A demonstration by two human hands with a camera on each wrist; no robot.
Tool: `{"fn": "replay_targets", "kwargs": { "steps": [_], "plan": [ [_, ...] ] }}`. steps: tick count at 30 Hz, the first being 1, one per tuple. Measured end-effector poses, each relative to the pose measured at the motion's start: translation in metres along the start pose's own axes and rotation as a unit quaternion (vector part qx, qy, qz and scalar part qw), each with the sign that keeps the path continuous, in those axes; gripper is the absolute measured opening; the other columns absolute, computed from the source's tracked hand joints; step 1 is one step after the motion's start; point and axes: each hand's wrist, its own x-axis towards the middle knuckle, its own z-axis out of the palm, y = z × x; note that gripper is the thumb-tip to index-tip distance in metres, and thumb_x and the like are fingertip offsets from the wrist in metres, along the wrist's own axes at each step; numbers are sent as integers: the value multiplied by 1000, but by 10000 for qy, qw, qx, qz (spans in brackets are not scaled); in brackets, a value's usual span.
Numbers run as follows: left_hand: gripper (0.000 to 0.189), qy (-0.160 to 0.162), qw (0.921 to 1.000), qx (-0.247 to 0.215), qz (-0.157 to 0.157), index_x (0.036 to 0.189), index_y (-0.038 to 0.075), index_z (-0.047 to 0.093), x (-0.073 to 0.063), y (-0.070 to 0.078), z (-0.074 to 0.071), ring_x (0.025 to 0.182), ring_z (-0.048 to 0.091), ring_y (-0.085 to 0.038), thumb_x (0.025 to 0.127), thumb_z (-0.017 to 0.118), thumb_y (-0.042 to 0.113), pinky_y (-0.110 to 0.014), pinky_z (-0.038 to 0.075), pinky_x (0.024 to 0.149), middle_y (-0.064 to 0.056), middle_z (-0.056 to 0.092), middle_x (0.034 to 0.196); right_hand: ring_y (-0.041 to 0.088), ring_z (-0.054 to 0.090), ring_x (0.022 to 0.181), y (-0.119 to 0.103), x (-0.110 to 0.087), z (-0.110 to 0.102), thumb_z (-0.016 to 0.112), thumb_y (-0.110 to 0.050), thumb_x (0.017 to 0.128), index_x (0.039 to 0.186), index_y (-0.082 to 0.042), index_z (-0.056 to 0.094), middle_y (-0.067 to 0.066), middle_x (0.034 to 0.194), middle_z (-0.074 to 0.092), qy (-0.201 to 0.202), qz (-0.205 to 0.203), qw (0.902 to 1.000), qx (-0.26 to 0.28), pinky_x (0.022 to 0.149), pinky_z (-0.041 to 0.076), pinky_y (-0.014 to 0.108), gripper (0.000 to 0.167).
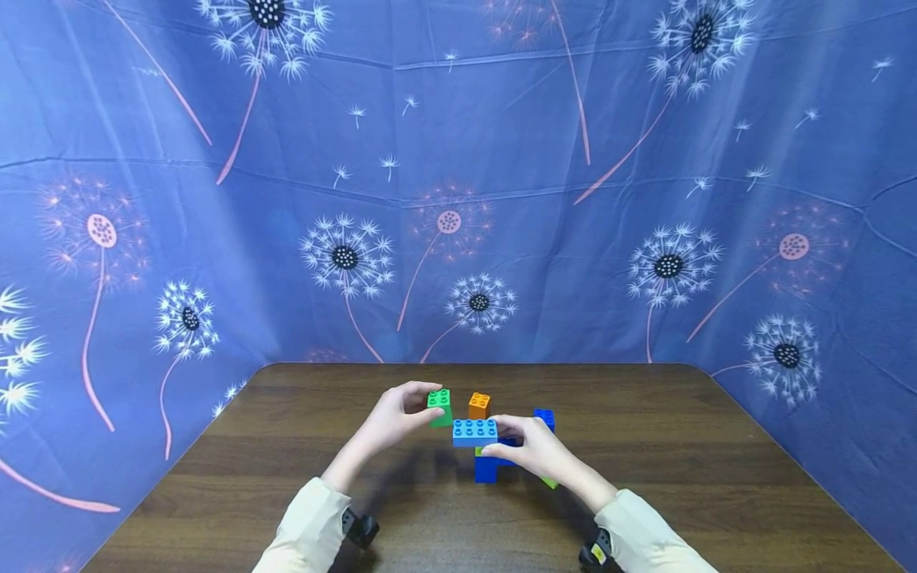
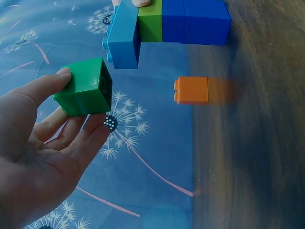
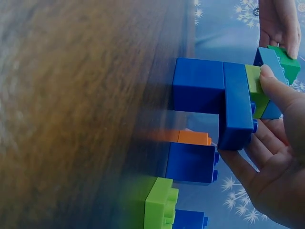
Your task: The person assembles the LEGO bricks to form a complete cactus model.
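My left hand (image 1: 394, 415) pinches a green toy building block (image 2: 86, 88) between thumb and fingers, studs up in the head view. It is held just left of a stack of joined blocks. That stack has a light blue brick (image 1: 474, 432) on top, a lime green block (image 3: 255, 90) below it, then a long dark blue brick (image 3: 237, 105) and a dark blue block (image 3: 198, 86) at the bottom. My right hand (image 1: 530, 447) grips the stack near its top, thumb against the lime green block. Whether the stack touches the table cannot be told.
Behind the stack an orange block (image 1: 479, 404) stands on the wooden table (image 1: 688, 446). To the right are a loose dark blue block (image 1: 544, 417) and a lime green block (image 3: 159, 202), partly hidden by the right hand in the head view. A dandelion-patterned cloth (image 1: 544, 239) hangs behind.
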Motion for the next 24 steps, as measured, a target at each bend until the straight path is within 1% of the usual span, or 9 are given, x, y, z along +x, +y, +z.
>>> {"fn": "replay_targets", "kwargs": {
  "steps": [2, 5, 7, 12, 15, 20, 24],
  "plan": [
    [40, 10, 10000, -39, 46, 119, 2, 60, 1, -1, 0, 93, 66, -23, 83, 71, 14, -19, 51, 72, -17, 69, 102, 19, 66, 96, 0, 0, 0, 64, -42, 86, 123, -6, 59, 5, 105, 70, 13, -24, 10000, -20, 83, 53, 36, 52],
    [41, -19, 9999, -119, 112, 120, 1, 60, 2, -2, 1, 95, 66, -26, 83, 71, 14, -19, 51, 73, -18, 68, 104, 19, 66, 94, 0, 0, 1, 64, -41, 87, 121, -5, 60, 6, 103, 70, 51, -165, 9998, -75, 81, 53, 36, 50],
    [41, -43, 9998, -136, 139, 121, 1, 59, 2, -2, 2, 96, 66, -27, 83, 71, 14, -20, 51, 74, -19, 68, 105, 18, 66, 94, 0, 0, 1, 64, -41, 86, 121, -6, 60, 5, 103, 70, 51, -167, 9998, -82, 81, 53, 35, 50],
    [41, -111, 9999, -68, 58, 121, 3, 60, 1, -1, 4, 94, 66, -23, 84, 71, 18, -22, 52, 75, -15, 68, 105, 18, 66, 95, -1, 0, 1, 65, -41, 85, 121, -8, 60, 4, 103, 70, 35, -99, 9999, -20, 82, 53, 35, 49],
    [41, -155, 9999, -40, -5, 120, 5, 61, 0, 0, 4, 93, 66, -20, 84, 71, 21, -22, 52, 75, -12, 69, 104, 19, 66, 95, -1, 1, 1, 65, -39, 86, 121, -7, 60, 5, 103, 70, 11, -125, 9999, 26, 83, 53, 37, 48],
    [42, -247, 9997, -78, 39, 120, 7, 61, -1, -1, 5, 92, 66, -19, 83, 71, 23, -21, 52, 75, -11, 69, 103, 21, 66, 95, 0, 1, 1, 66, -36, 86, 120, -7, 60, 6, 103, 70, 0, -169, 9998, 49, 83, 52, 39, 46],
    [40, -335, 9994, -41, 111, 119, 8, 62, 0, -1, 6, 92, 67, -19, 83, 71, 23, -21, 52, 75, -11, 69, 103, 20, 66, 95, 0, 1, 1, 65, -38, 86, 120, -7, 60, 5, 103, 70, 20, -156, 9999, 38, 83, 53, 38, 46]
  ]
}}
